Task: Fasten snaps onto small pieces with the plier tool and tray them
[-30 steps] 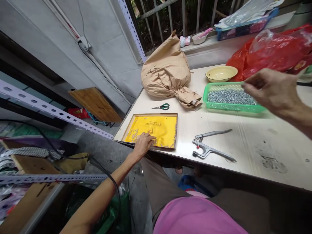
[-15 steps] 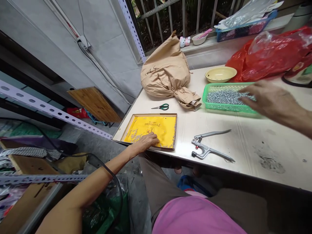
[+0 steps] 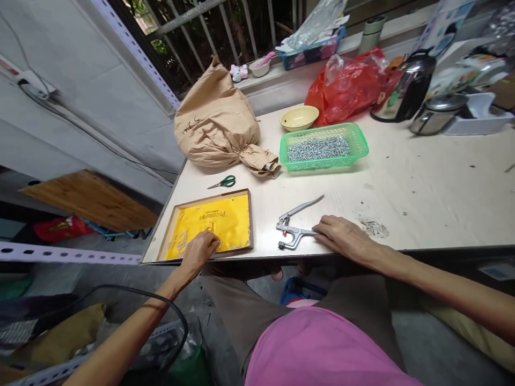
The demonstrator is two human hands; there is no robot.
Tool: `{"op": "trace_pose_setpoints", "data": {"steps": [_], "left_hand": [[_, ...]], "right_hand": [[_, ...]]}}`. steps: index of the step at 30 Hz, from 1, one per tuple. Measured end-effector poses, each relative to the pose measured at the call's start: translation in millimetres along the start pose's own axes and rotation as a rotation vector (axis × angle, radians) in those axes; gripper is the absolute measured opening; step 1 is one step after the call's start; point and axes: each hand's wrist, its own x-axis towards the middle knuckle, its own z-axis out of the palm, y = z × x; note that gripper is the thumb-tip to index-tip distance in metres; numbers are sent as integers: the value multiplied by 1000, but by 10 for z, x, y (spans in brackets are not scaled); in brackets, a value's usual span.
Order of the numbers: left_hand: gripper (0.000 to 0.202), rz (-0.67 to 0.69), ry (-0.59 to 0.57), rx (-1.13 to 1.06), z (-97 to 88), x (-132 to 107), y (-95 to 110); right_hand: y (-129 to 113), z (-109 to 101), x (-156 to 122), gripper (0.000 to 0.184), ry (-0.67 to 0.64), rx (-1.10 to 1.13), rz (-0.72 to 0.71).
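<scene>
My left hand [image 3: 200,250] rests at the near edge of a shallow cardboard tray [image 3: 250,220]. Its fingertips are pinched together over the yellow lining [image 3: 229,217], and whatever they hold is too small to make out. Small metal pieces [image 3: 182,241] lie scattered in that tray, mostly along its sides. On the right, my right hand [image 3: 341,236] has closed its fingers on the lower handle of silver spring-loaded pliers [image 3: 295,236]. The pliers lie on the table with their handles spread and their jaw toward the tray.
A green plastic basket [image 3: 364,153] holds many small metal pieces. Behind it are a cream bowl [image 3: 300,118] and a red plastic bag [image 3: 346,91]. Green-handled scissors [image 3: 227,182] lie beyond the tray, near a tied brown paper bag [image 3: 217,123]. A kettle [image 3: 410,86] stands far right.
My right hand has come from over the green basket down to the pliers and closed on a handle. My left hand stays at the tray. The view has turned right.
</scene>
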Motion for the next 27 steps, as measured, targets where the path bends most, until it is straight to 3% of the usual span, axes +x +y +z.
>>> {"op": "trace_pose_setpoints", "data": {"steps": [3,6,10,17,27], "left_hand": [[24,-160,38,-358,23,7,496],[35,-222,-57,-759,162,77,1057],[32,-303,-157,-945,392,237,1483],[35,-433,-306,-1007,535,328,1625],[31,-367,-305,-875,592,336,1640]], "right_hand": [[-51,14,-12,23,-34,-33,62],[-66,57,-7,20,-32,-68,91],[-39,175,-24,16,15,-102,101],[-30,260,-48,11,84,-105,97],[-52,266,-48,7,139,-123,100]]}}
